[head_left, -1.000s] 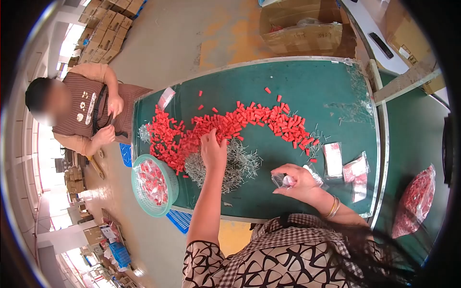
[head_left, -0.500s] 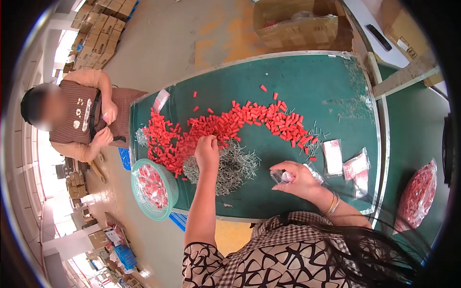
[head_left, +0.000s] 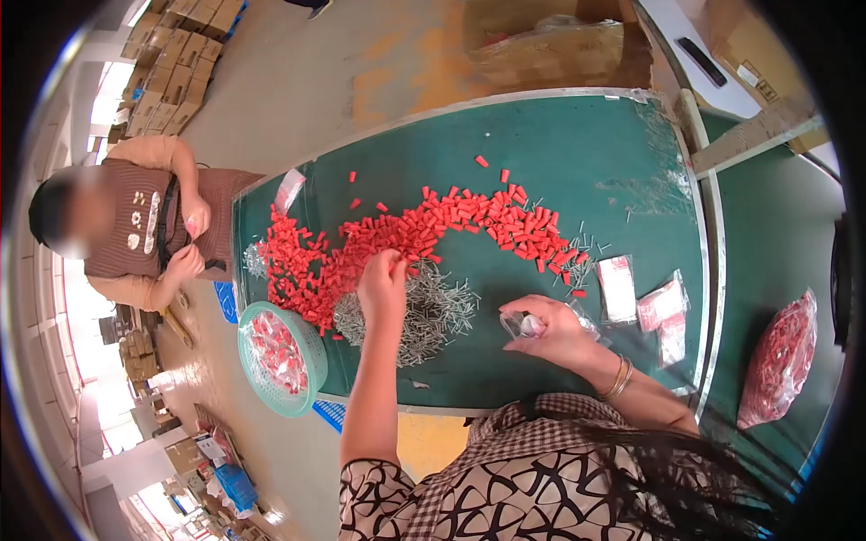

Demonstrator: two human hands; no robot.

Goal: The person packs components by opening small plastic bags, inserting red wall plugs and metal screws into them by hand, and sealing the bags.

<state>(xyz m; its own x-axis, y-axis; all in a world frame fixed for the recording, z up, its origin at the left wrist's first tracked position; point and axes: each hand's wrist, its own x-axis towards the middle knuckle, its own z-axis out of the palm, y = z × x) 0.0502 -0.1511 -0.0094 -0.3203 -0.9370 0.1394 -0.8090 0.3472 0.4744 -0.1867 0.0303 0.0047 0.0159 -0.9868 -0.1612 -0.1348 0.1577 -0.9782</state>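
Over the meeting edge of the red plastic plugs (head_left: 532, 230) and the grey screws (head_left: 437, 311) is my left hand (head_left: 382, 284), its fingertips pinched together; what lies between them is too small to make out. My right hand (head_left: 559, 334) is closed round a small clear plastic bag (head_left: 521, 325) near the table's front edge. Beside it lie flat clear packets, one white (head_left: 617, 288) and others pink and white (head_left: 665, 311). A green basket (head_left: 317, 361) with filled bags stands at the table's left front corner.
Across the green table (head_left: 577, 135), at the left, a co-worker (head_left: 135, 216) works with both hands. A big bag of red pieces (head_left: 780, 361) lies on the right. Behind the table is an open carton (head_left: 559, 59); stacked boxes (head_left: 171, 77) stand far left.
My left hand has drawn back slightly toward me from the red plugs, its fingers closing. My right hand keeps the bag. The whole view has shifted a little.
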